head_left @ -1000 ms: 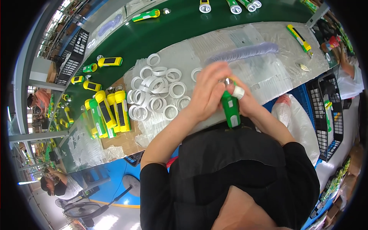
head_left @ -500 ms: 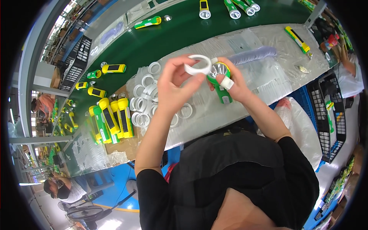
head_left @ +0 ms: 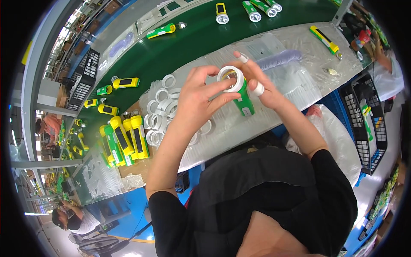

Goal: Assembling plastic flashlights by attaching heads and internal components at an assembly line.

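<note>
The left hand pinched a white ring at the head of a green torch, while the right hand, with taped fingertips, was clasped around the torch's body, both raised above the middle of the worktop. A heap of loose white rings lay toward the worktop's left end, beside a row of yellow and green torches.

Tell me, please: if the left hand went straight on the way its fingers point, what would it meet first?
The left hand points right, and its fingertips already touch the white ring on the green flashlight. Just beyond is the right hand. Depth is unclear.
</note>
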{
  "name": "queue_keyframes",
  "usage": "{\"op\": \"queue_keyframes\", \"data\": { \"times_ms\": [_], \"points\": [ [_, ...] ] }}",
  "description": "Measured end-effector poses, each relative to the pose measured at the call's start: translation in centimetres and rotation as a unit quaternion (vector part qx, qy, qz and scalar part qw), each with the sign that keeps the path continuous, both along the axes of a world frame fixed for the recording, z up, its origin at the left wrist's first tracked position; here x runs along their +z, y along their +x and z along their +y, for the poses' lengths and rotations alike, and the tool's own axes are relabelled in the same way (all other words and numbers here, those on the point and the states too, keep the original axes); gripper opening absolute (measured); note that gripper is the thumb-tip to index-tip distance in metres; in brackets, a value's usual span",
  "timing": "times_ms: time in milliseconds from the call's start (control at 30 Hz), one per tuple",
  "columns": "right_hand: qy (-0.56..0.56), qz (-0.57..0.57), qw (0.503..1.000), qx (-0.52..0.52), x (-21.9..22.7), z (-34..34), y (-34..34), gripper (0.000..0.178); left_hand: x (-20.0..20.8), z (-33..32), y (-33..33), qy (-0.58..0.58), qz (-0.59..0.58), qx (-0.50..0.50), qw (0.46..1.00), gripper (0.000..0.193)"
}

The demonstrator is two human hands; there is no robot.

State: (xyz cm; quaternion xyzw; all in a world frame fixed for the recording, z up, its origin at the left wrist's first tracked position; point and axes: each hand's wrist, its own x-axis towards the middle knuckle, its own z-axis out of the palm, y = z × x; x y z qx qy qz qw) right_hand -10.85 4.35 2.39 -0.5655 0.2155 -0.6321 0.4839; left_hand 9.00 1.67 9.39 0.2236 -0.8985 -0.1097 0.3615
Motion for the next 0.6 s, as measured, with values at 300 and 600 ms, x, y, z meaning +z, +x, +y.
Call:
{"op": "queue_keyframes", "data": {
  "times_ms": [300,600],
  "points": [
    [-0.117,0.509,0.850,-0.068,8.8,0.6,-6.5,0.034,-1.3,0.9,-3.9,0.056,0.043,-0.042,0.997,0.037],
    [-0.107,0.680,0.720,0.088,12.7,-1.4,-7.2,0.022,-1.8,1.2,-6.1,0.149,0.037,-0.038,0.987,0.034]
  ]
}}
